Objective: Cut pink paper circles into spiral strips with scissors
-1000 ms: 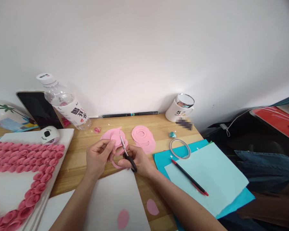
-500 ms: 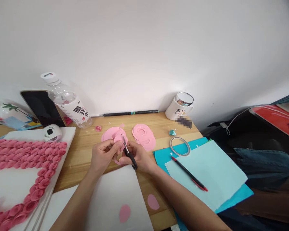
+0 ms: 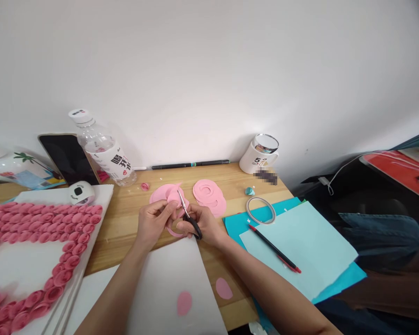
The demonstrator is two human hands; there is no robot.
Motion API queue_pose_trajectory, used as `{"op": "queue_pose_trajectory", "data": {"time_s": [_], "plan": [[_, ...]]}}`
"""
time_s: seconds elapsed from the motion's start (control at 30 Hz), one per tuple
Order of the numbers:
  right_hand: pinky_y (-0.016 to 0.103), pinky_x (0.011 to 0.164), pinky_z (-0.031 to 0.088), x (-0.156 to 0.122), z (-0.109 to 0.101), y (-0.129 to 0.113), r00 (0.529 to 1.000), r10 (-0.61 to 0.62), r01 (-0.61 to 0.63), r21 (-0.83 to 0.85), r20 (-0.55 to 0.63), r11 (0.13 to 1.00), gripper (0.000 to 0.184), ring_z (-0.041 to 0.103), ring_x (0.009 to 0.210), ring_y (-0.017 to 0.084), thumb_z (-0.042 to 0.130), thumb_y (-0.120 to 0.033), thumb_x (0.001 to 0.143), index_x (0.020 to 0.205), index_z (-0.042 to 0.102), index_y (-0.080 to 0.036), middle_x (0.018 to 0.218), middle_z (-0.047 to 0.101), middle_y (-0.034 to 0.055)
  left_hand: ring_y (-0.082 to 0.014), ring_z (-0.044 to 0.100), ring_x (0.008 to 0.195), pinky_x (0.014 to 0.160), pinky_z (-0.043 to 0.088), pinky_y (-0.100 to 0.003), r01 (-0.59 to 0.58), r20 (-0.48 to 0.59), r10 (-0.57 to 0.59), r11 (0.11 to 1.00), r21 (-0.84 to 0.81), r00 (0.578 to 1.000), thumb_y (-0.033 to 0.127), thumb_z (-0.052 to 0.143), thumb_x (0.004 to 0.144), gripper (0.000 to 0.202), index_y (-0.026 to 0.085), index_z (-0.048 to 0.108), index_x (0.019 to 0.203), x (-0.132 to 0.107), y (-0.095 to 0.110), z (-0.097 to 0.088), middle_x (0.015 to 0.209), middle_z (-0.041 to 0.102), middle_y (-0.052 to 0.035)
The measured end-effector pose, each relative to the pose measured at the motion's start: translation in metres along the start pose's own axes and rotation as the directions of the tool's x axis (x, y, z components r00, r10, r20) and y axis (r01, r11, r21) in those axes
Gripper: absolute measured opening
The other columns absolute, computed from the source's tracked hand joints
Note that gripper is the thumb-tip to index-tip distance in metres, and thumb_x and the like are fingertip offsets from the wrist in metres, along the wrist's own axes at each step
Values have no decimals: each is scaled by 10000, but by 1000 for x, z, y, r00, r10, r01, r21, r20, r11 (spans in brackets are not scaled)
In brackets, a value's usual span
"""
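My left hand [image 3: 158, 217] pinches a piece of pink paper [image 3: 173, 196] above the table. In my right hand [image 3: 204, 223] is a pair of scissors [image 3: 196, 228] with black handles, its metal blades lying at the pink paper's right edge. Behind and below my left hand lie more pink paper rounds, partly covered. To the right of them rests a stack of pink paper spirals [image 3: 214, 204]. Nearer to me are two pink paper ovals, one [image 3: 184, 303] on a white sheet [image 3: 171, 274] and the other [image 3: 224, 288] on the wood.
On the left, a white board [image 3: 28, 265] carries rows of pink paper roses. A water bottle [image 3: 115, 160], a phone [image 3: 68, 156] and a mug [image 3: 260, 156] stand along the wall. A tape roll [image 3: 261, 200] and a pen [image 3: 274, 249] lie on blue sheets [image 3: 317, 242] at right.
The scissors and both hands have shifted slightly right in view, and the pink paper has turned a little between them. The whole left side of the scene also sits slightly further right.
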State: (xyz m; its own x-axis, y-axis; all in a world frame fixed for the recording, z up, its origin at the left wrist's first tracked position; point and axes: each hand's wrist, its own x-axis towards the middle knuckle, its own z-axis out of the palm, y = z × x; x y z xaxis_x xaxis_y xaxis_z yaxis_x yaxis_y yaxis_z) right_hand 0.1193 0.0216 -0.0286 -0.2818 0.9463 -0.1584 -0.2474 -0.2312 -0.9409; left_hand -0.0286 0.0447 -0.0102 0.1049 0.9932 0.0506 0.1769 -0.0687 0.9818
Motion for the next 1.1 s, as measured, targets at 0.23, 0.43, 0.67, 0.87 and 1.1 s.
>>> {"op": "queue_pose_trajectory", "data": {"time_s": [0.23,0.43,0.67,0.87,1.1], "plan": [[194,387,351,1,-4,-6,996,-43,41,-24,-74,999,421,443,364,73,818,-415,537,728,540,-162,438,505,-72,-46,391,361,362,287,-193,48,11,-47,956,-290,999,348,685,706,330,159,539,479,8,-11,-3,445,492,35],[208,450,379,7,-21,-11,945,-211,179,-145,-249,973,349,511,458,99,745,-393,637,812,532,-179,520,540,-53,-52,398,323,324,277,-195,309,461,-105,866,-392,881,265,801,520,180,147,666,532,9,-6,-21,437,554,11],[270,649,442,11,-28,-16,924,-265,-3,-697,-276,717,245,614,721,167,672,-204,679,896,558,-202,778,658,9,-53,410,286,286,285,-171,448,924,-230,891,74,305,119,759,518,334,175,760,847,2,-11,-23,510,669,-7],[251,570,354,18,-1,-20,980,-161,-81,-974,-117,211,325,606,964,220,541,-75,739,1034,545,-211,1061,665,70,-37,329,302,333,220,-166,338,548,-72,851,-402,833,380,805,557,310,147,616,477,12,-18,-30,308,428,39],[263,530,286,25,4,-20,988,-104,-100,-987,-113,127,263,635,777,240,544,-133,770,1024,563,-198,897,706,72,-44,369,345,359,267,-179,-31,-225,-127,808,-588,966,439,752,606,321,163,592,582,24,-15,-23,413,455,70]]}}
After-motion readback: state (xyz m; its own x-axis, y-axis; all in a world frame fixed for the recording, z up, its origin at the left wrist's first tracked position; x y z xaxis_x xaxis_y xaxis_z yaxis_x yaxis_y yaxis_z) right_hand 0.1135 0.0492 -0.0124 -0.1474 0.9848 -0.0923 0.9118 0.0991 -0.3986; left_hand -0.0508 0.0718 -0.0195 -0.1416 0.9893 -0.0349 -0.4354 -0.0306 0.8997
